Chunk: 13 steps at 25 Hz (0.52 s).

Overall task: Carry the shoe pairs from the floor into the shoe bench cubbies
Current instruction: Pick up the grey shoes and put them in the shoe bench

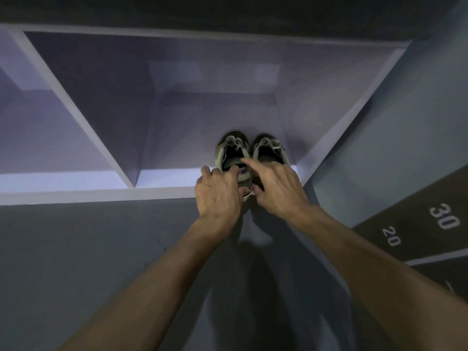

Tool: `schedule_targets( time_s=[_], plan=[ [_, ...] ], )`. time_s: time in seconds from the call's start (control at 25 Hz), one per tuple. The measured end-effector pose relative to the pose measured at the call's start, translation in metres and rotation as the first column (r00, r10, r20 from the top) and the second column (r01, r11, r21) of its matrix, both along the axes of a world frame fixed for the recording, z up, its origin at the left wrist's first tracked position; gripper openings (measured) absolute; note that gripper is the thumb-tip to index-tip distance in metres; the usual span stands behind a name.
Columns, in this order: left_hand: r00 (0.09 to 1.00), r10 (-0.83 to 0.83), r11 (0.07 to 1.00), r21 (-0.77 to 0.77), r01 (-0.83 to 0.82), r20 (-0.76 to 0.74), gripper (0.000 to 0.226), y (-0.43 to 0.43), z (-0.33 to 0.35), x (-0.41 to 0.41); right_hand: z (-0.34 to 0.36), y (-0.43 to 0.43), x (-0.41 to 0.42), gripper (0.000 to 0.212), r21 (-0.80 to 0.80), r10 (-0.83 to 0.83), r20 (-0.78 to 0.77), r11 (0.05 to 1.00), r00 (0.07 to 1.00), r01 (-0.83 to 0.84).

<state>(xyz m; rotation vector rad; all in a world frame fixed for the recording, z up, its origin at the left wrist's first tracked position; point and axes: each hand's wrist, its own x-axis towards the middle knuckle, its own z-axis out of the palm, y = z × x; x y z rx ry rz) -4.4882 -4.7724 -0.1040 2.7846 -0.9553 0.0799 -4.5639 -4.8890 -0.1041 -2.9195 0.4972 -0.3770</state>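
A pair of dark sneakers with pale laces stands side by side at the front right of a wide cubby in the white shoe bench [157,192], toes pointing inward. My left hand [219,192] grips the heel of the left sneaker [231,150], fingers curled into its opening. My right hand [277,188] holds the heel of the right sneaker [268,148], thumb under the heel and index finger stretched across toward the left shoe. The heels sit at the cubby's front lip.
A white divider [83,117] separates this cubby from another one on the left. Grey floor [101,262] spreads in front of the bench. A dark mat [417,239] printed with 20 and 30 lies on the floor at the right.
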Motion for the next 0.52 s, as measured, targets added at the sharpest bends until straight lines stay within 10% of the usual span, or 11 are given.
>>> schedule_targets(
  time_s=[0.52],
  plan=[
    [1.000,-0.010,1.000,-0.006,0.010,-0.001,0.036,-0.059,-0.051,0.008,-0.056,-0.053,0.016,0.070,0.018,-0.107,0.008,0.994,0.994,0.107]
  ],
)
